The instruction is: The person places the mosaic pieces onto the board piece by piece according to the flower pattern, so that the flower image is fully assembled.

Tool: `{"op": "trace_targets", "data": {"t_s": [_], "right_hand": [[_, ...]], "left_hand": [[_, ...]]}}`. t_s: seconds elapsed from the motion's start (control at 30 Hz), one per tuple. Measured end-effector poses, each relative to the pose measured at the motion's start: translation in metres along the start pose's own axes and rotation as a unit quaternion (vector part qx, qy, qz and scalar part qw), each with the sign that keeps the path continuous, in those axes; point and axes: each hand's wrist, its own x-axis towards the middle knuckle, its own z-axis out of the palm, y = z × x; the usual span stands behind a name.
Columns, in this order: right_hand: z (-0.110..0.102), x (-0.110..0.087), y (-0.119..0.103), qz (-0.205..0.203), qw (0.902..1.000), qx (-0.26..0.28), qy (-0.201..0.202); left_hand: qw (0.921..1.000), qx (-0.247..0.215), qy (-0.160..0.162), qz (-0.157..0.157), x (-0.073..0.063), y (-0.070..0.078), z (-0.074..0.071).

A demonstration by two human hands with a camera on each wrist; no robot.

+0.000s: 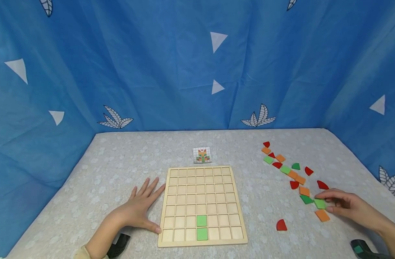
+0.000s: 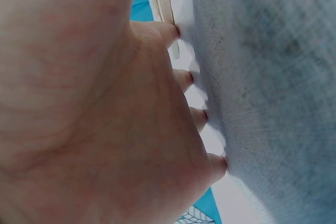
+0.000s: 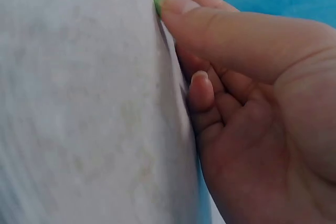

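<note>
Sitting lowest on the desk (image 1: 126,158), toward its near side, a black device (image 1: 118,246) shows by the left wrist with a cream sleeve (image 1: 90,253), and a dark device with a green patch (image 1: 362,249) shows by the right one. Above them the left hand (image 1: 140,208) is spread, fingertips down on the cloth (image 1: 262,205), thumb and forefinger at the left edge of a wooden board (image 1: 202,244). The board lies near the middle of the desk, a grid of seven by seven cells; two green squares (image 1: 202,234) fill the two nearest cells of its middle column.

A red piece (image 1: 281,225) lies alone to the right of the board. Toward the desk's right edge the right hand (image 1: 349,205) pinches a light green tile (image 1: 320,204) between thumb and forefinger, with an orange tile (image 1: 322,215) just nearer. From there loose tiles (image 1: 292,174), red, orange and green, trail diagonally toward the far edge.

Just past the board's far edge lies a small card (image 1: 202,155) with a coloured grid pattern. The pale grey cloth carries a faint leafy print. Beyond the far corners, creased blue curtain (image 1: 152,54) closes off three sides, printed with white triangles (image 1: 218,41) and outlined leaves (image 1: 263,112).
</note>
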Motion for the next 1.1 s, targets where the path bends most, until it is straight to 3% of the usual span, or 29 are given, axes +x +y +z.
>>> {"op": "trace_targets", "data": {"t_s": [0.5,0.73,0.97,1.1], "right_hand": [[0.004,0.004,-0.004,0.024,0.9967,-0.062,0.047],[0.007,0.007,-0.004,0.010,0.9965,-0.066,0.051],[0.009,0.008,-0.008,0.038,0.9950,-0.071,0.058],[0.011,0.008,-0.008,0.023,0.9953,-0.072,0.061]], "left_hand": [[1.0000,0.002,0.003,0.008,0.000,0.001,-0.001],[0.9999,0.002,0.007,0.010,0.000,0.001,-0.001],[1.0000,-0.002,0.005,0.005,-0.001,0.002,-0.002],[1.0000,-0.001,0.005,0.005,0.000,0.002,-0.002]]}}
